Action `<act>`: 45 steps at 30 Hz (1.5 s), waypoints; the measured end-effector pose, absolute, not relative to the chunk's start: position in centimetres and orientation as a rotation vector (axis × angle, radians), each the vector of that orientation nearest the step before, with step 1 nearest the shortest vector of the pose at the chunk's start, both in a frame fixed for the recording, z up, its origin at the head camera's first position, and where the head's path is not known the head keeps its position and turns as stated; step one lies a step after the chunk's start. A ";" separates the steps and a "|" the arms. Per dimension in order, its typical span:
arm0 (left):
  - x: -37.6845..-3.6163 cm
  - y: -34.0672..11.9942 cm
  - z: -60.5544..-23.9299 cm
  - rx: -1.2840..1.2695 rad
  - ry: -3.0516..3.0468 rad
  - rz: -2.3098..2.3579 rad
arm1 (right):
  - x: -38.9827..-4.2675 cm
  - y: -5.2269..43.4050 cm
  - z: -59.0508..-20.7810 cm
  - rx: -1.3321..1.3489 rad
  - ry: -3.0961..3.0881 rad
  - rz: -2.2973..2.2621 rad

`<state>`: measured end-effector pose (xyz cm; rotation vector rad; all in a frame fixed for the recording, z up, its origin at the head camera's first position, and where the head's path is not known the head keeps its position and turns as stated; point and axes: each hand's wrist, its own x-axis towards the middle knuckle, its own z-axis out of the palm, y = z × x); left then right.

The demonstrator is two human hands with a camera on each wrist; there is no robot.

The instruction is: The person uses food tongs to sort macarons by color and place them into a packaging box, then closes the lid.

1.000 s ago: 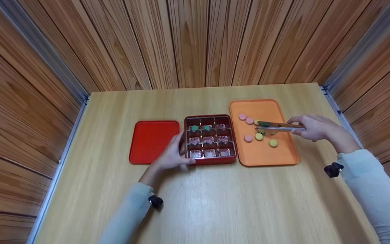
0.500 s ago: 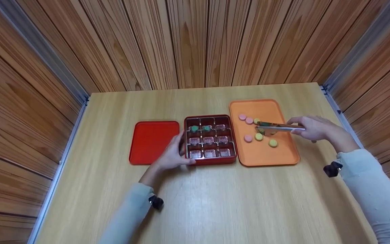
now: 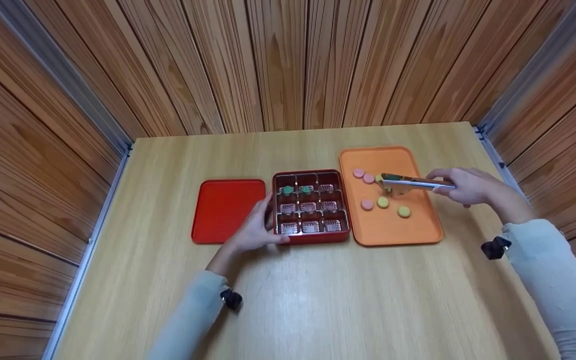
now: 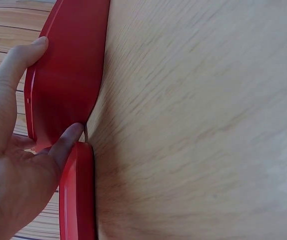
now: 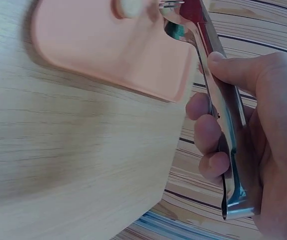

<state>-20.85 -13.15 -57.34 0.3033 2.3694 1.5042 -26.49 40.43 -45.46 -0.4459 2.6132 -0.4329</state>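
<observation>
My right hand grips metal tongs, thumb on one arm and fingers curled round the other. Their tips are over the orange tray, with a green patch, seemingly a macaron, at them in the right wrist view. My left hand holds the front left corner of a red box, thumb on its front and fingers along its left side. Two green macarons sit in the back left and back middle compartments of its clear divided insert. Pink macarons and yellow macarons lie on the tray.
A red lid lies flat just left of the box, close to my left hand. The orange tray stands right beside the box's right side. Wood-panelled walls enclose the back and sides of the light wooden table.
The tongs' tips have risen slightly off the tray and shifted a little right, and their arms look closer together. My left hand and the box have stayed in place.
</observation>
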 end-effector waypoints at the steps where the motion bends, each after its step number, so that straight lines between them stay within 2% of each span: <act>1: -20.8 -13.2 -57.3 0.304 2.370 1.505 | -26.5 40.5 -45.3 -0.445 2.618 -0.436; 17: -20.8 -13.2 -57.5 0.293 2.380 1.500 | -27.6 38.6 -43.5 -0.472 2.668 -0.492; 45: -20.9 -13.1 -57.6 0.316 2.374 1.505 | -29.5 28.2 -41.6 -0.629 2.658 -0.443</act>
